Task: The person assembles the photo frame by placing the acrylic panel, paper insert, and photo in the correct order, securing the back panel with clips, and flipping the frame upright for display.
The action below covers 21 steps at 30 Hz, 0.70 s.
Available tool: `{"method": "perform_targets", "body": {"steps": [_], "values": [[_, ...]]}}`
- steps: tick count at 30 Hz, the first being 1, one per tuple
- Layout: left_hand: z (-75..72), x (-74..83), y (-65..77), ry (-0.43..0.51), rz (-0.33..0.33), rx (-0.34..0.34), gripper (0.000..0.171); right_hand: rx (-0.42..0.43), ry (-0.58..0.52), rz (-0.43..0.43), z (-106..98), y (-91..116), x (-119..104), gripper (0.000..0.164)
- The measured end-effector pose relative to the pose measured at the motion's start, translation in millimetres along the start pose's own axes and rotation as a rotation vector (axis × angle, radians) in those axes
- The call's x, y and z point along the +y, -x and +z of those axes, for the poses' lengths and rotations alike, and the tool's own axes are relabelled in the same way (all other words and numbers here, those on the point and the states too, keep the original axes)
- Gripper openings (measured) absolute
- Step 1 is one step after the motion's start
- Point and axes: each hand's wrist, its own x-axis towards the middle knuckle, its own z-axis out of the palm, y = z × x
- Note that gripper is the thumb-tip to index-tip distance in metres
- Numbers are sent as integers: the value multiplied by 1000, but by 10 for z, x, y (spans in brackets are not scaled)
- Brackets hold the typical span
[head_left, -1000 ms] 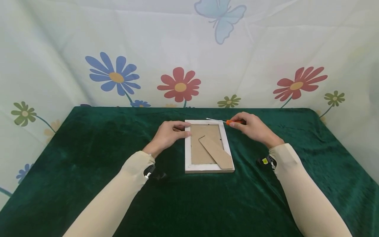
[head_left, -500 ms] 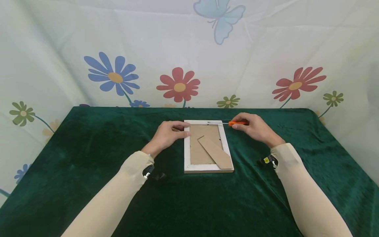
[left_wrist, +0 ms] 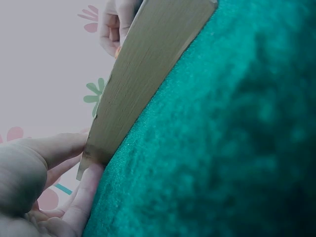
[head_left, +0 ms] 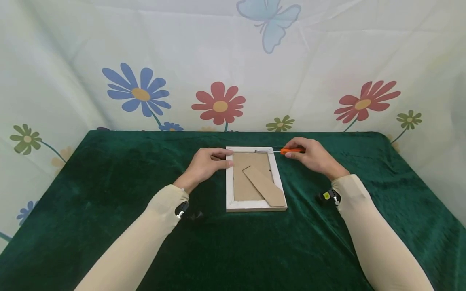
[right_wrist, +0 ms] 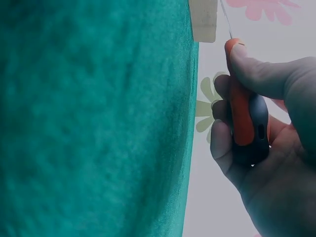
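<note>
A white picture frame lies back up on the green cloth, its brown backing board showing. A slanted easel stand sits on that board. My left hand pinches the frame's left side near the far corner; in the left wrist view, fingers and thumb meet the bare wooden side. My right hand grips a screwdriver with an orange and black handle, thumb along its top. The thin shaft crosses the frame's far right corner, its tip at the inner edge of the far side.
Green velvet cloth covers the table under the frame. Behind it hangs a white curtain printed with flowers and a butterfly. Small dark tabs show along the board's right inner edge.
The screwdriver tip has come slightly towards me, from the far rim of the frame to the inner edge by the board. My left hand keeps its hold.
</note>
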Motion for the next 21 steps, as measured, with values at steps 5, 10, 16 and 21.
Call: {"method": "perform_targets", "body": {"steps": [5,10,16,21], "values": [[1,-4,-3,-1,1,3,40,-5,2,-1,-1,4,-6,29],[2,-7,-3,1,4,2,40,-27,-5,-2,-9,7,-6,27],[3,-14,-8,-4,5,5,40,-42,-7,15,-7,-6,-16,29],[4,-8,-7,-2,4,5,40,-25,2,27,13,-25,-30,32]]}}
